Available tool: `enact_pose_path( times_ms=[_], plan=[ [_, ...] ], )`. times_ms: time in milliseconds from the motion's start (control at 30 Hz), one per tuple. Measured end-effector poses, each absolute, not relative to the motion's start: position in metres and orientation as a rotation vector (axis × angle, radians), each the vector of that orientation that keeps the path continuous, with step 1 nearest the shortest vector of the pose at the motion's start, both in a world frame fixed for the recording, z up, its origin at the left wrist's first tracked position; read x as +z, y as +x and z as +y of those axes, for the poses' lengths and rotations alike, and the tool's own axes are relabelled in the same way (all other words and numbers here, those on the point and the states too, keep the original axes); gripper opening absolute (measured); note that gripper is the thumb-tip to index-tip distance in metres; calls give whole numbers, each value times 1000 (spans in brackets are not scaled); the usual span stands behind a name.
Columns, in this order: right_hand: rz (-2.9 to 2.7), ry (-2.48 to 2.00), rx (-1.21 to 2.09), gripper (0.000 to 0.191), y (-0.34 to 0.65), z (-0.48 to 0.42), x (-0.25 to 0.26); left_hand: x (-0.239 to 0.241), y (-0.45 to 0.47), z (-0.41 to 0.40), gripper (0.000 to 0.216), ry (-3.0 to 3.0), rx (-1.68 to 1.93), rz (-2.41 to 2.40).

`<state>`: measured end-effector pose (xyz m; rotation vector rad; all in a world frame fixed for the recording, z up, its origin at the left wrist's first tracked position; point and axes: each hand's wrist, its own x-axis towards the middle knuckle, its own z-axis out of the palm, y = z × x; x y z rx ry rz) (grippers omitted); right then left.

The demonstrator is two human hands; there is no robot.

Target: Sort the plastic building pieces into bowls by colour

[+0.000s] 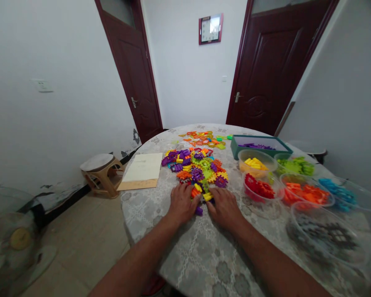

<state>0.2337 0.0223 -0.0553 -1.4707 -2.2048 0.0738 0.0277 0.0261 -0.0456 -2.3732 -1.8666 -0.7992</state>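
While L hand (183,202) & R hand (225,204) flank yellow/orange pcs (207,196), can't tell if gripping.

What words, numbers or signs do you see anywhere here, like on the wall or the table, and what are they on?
None can be read for sure.
Red-framed square on the wall: small dark marks, perhaps numbers, too small and shiny to read.
Pale sheet on the table: faint marks, too blurred to read.
Colourful pieces: no lettering I can make out.
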Motion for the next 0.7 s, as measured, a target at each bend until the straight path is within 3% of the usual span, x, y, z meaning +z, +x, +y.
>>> enact_pose_path(
  times_ms=[333,700],
  plan=[
    [-2202,-1633,173,26,243,31,-41,-53,60,1,47,-2349,-901,-1873],
    [-1998,-1534,160,24,251,44,-53,-57,45,-13,93,-2549,-795,-1777]
  ],
)
